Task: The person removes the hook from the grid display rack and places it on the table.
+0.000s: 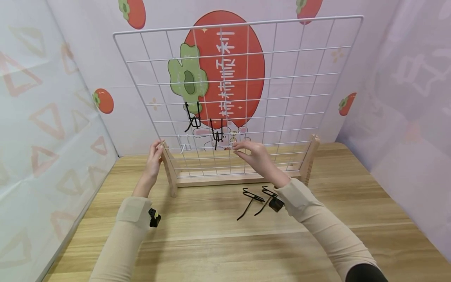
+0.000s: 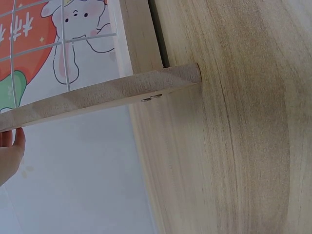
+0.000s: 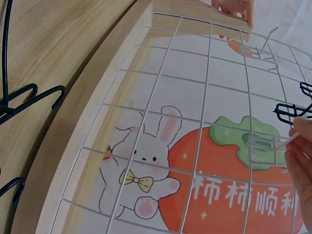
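Observation:
A white wire grid panel (image 1: 267, 80) stands in a wooden base (image 1: 225, 181). My right hand (image 1: 255, 156) pinches the prong of a white wire hook (image 3: 263, 148) between thumb and fingers. The hook's frame lies against the grid wires; whether it is latched on, I cannot tell. My left hand (image 1: 154, 158) grips the top of the base's left upright (image 1: 170, 168). To the left of my right hand, two black hooks (image 1: 217, 135) (image 1: 193, 118) hang on the grid. Lower left hangs another white hook (image 1: 184, 144).
Two more black hooks (image 1: 251, 195) (image 1: 266, 192) lie on the wooden table (image 1: 211, 243) in front of the base, near my right sleeve (image 1: 303, 203). Behind the grid is a printed cloth backdrop (image 1: 282, 129) with persimmons and a rabbit.

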